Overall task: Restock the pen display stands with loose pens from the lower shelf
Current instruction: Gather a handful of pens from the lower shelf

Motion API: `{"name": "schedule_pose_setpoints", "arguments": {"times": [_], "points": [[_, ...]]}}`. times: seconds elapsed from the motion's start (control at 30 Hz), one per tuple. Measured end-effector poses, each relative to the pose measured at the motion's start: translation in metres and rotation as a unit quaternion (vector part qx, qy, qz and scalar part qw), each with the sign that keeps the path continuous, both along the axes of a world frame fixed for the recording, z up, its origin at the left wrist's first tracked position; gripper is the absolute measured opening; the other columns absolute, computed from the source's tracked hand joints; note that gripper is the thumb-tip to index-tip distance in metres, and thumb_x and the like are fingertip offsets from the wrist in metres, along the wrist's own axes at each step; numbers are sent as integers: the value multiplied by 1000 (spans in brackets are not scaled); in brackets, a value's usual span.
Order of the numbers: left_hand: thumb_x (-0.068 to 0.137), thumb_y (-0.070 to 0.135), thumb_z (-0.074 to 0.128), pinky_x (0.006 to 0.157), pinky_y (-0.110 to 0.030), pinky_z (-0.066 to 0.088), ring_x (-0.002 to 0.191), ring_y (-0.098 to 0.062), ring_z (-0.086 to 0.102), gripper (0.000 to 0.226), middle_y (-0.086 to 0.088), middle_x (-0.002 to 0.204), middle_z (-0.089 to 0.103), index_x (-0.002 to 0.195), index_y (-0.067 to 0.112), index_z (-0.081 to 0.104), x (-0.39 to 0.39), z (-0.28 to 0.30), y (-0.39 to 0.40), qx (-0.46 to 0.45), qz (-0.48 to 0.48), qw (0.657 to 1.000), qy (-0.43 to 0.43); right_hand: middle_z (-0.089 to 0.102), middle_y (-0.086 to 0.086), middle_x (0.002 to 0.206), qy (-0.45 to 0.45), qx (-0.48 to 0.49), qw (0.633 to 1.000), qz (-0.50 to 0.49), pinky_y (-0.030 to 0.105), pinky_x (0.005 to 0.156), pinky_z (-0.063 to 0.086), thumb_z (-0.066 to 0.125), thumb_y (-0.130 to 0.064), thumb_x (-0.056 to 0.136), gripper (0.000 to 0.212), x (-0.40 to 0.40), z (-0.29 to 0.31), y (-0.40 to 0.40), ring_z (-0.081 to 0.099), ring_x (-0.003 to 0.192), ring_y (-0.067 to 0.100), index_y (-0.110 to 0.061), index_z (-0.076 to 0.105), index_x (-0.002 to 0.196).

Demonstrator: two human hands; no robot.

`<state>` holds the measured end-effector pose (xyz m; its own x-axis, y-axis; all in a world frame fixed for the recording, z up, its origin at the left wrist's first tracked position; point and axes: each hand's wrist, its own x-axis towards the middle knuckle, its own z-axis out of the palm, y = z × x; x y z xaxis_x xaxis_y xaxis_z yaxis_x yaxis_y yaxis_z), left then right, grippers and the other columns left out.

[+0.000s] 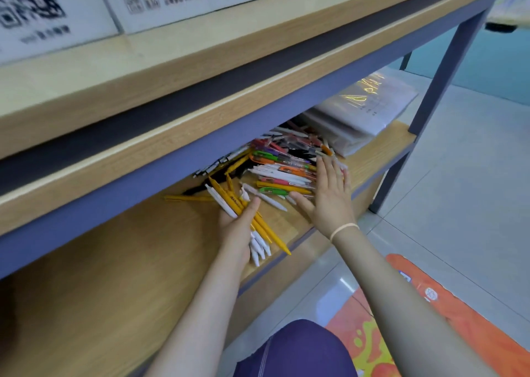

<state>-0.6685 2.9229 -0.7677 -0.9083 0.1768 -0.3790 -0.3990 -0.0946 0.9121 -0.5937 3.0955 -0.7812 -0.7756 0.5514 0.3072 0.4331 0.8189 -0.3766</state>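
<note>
A pile of loose pens (282,161) in many colours lies on the lower wooden shelf (120,276), partly hidden under the shelf above. My left hand (238,227) grips a bundle of yellow and white pens (259,229) just in front of the pile. My right hand (329,196) lies flat with spread fingers on the right side of the pile. A single yellow pen (186,198) rests on the shelf to the left of my left hand. No display stand is in view.
The upper shelf edge (200,109) with a blue frame overhangs the pens. Clear plastic sleeves (364,104) are stacked behind the pile at the right. A blue frame leg (441,69) stands at the right. An orange floor mat (447,316) lies below.
</note>
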Motion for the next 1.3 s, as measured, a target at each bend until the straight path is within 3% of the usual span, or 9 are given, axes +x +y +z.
{"name": "schedule_pose_setpoints", "arguments": {"times": [0.13,0.23,0.37,0.5,0.67,0.8,0.9,1.1,1.3], "points": [[87,24,78,74,-32,54,97,-19,69,29,-1,101,73,114,16,68,15,6,-1,7,-35,999,-1,24,10,162,58,-25,997,33,49,124,4,30,-75,87,95,14,1,-11,8,152,26,-9,26,154],[90,15,74,64,-34,58,69,-21,68,11,-7,76,68,98,10,68,31,11,10,12,-103,995,-7,44,10,150,161,-137,976,53,44,119,24,42,-59,95,69,26,5,-18,33,144,24,-10,45,144],[92,7,66,53,-32,56,53,-21,65,3,-9,63,63,95,9,65,69,29,26,31,-245,968,-46,66,2,116,243,-450,859,22,26,87,49,47,-33,103,24,65,29,-28,64,104,12,-21,62,116],[85,5,74,46,-26,50,46,-18,59,15,-7,62,57,91,9,61,111,57,40,2,-356,929,-102,60,6,124,231,-591,772,-21,15,85,50,51,-13,101,36,109,61,-29,62,99,-4,-11,49,137],[70,16,75,48,-27,48,48,-20,56,29,-5,63,59,93,9,59,150,117,33,-41,-514,844,-147,57,4,135,235,-597,764,-74,15,89,49,69,-12,90,61,170,132,-35,62,106,-7,-21,42,144],[71,12,74,45,-26,46,46,-19,55,37,-6,64,59,103,3,56,183,201,14,-34,-572,799,-182,68,10,120,230,-582,775,-83,29,90,51,77,-21,80,46,209,212,-45,66,103,10,-21,64,124],[70,12,75,45,-25,47,48,-19,55,38,-9,66,54,104,5,59,204,270,-2,-28,-586,789,-185,68,20,118,239,-598,762,-75,37,97,53,75,-22,77,42,233,276,-60,65,108,21,-19,69,119],[72,10,74,46,-25,47,47,-19,54,25,-10,64,55,93,8,59,252,433,-64,4,-593,785,-180,69,-1,125,238,-620,747,-32,27,91,49,79,-18,79,51,281,441,-116,61,111,8,-25,63,127],[72,9,71,45,-24,46,44,-17,53,20,-5,59,58,89,11,62,287,567,-144,50,-564,808,-164,75,4,89,187,-589,786,21,28,77,51,74,-14,84,7,308,577,-186,65,82,12,-16,79,88]]}}
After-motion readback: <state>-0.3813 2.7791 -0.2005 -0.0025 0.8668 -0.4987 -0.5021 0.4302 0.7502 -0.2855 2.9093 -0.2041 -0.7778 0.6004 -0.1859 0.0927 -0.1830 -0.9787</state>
